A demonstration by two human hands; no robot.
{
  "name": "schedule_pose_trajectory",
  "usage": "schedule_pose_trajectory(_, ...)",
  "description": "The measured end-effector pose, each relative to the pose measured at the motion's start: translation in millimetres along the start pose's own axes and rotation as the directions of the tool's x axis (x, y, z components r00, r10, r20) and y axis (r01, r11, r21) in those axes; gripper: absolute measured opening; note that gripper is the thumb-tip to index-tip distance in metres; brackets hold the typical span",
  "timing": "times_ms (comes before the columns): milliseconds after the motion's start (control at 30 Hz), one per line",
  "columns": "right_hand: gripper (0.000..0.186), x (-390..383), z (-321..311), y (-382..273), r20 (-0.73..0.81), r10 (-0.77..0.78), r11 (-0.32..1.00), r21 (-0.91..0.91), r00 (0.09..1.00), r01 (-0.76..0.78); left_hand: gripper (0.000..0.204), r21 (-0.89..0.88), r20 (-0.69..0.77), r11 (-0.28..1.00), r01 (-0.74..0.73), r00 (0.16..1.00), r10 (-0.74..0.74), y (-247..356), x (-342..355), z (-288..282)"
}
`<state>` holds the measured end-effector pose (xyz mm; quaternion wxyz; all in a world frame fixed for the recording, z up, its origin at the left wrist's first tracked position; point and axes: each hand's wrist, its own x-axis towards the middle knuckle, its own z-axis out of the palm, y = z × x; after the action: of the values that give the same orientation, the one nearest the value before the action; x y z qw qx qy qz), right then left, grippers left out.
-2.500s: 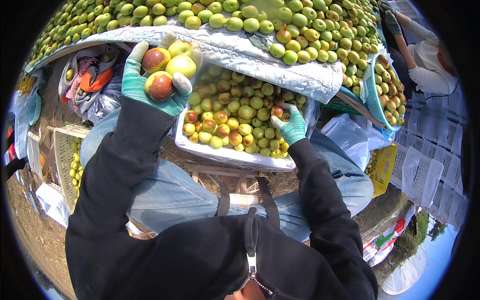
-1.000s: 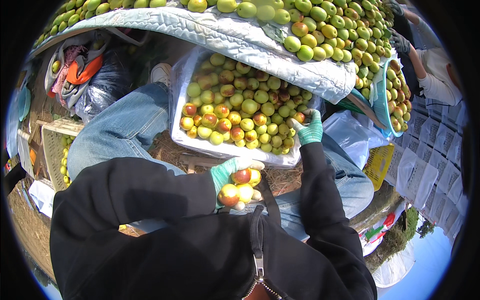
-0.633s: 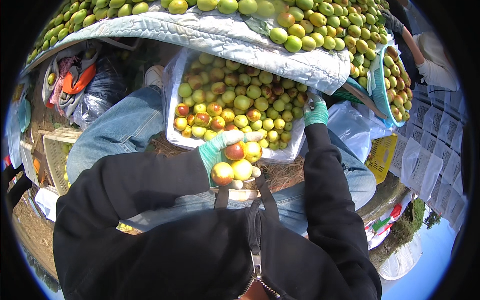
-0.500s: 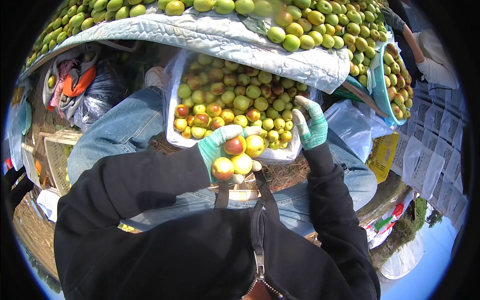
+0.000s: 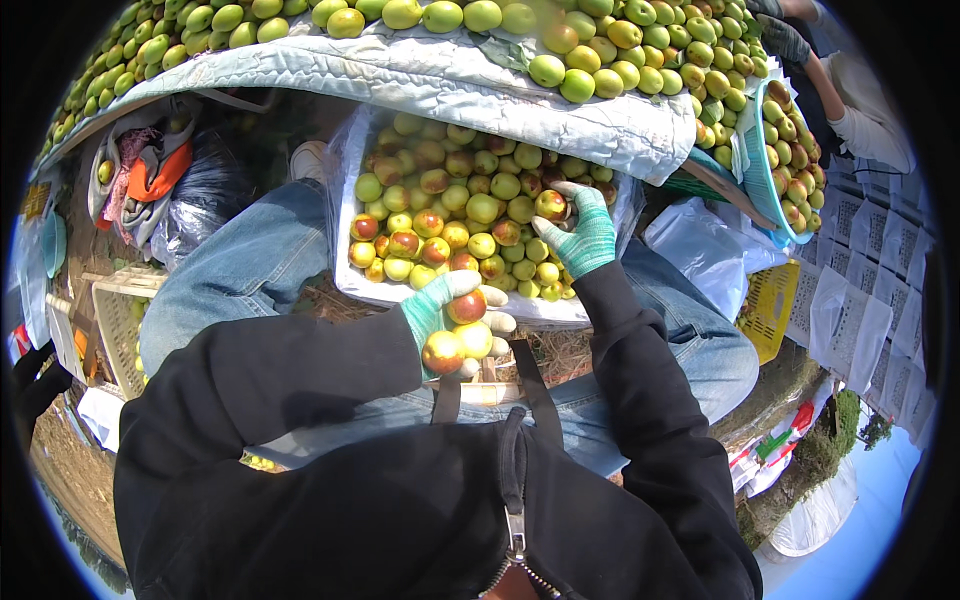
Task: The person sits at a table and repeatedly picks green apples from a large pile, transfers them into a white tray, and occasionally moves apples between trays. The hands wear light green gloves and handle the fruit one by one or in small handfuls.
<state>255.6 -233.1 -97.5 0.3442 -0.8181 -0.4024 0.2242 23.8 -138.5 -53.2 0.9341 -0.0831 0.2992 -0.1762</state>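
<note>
My left hand (image 5: 428,312), in a green glove with pale fingertips, is closed around several jujubes (image 5: 442,352), yellow-green with red-brown patches. It is at the near edge of a white-lined box (image 5: 345,262) between my legs. The box is full of jujubes (image 5: 482,207), mostly green, some blushed red. Over the box's right part, my right hand (image 5: 588,238), gloved alike, has its thumb and fingers around one red-brown jujube (image 5: 551,205). That fruit is just above the others or touching them; I cannot tell which.
Beyond the box, a quilted pale cloth (image 5: 420,75) edges a big heap of green jujubes (image 5: 440,16). At right are a blue basket (image 5: 757,175) of jujubes, a yellow crate (image 5: 768,312) and a co-worker's gloved hand (image 5: 784,38). A beige crate (image 5: 122,315) stands left.
My right hand has moved left and taken hold of a red-brown jujube; before, its fingers were apart and empty. My left hand has shifted slightly down, and fewer jujubes show in it.
</note>
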Motion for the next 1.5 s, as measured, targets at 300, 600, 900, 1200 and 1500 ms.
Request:
schedule_pose_trajectory(300,0.048,43,63,-3,0.198,0.016,0.986,-0.166,0.980,0.017,0.053,-0.081,0.095,0.997,-0.012,0.995,0.020,-7,-5,3)
schedule_pose_trajectory(600,0.050,-28,-25,-78,0.375,-0.231,0.935,0.342,0.898,0.098,0.049,-0.295,0.053,0.946,-0.136,0.986,0.159,4,-11,12)
schedule_pose_trajectory(900,0.046,-91,-16,-49,0.256,0.066,0.956,0.260,0.964,-0.135,0.042,0.120,-0.399,0.992,0.049,0.917,0.003,-23,-8,-1)
schedule_pose_trajectory(1200,0.042,-49,17,35,0.082,0.281,0.951,-0.159,0.956,-0.266,0.046,0.001,-0.315,0.999,-0.042,0.948,0.040,-21,0,-10)
schedule_pose_trajectory(1500,0.049,-111,-15,-71,0.415,-0.281,0.946,0.272,0.865,0.177,0.044,0.203,-0.211,0.977,-0.066,0.971,0.109,-33,-8,-6)
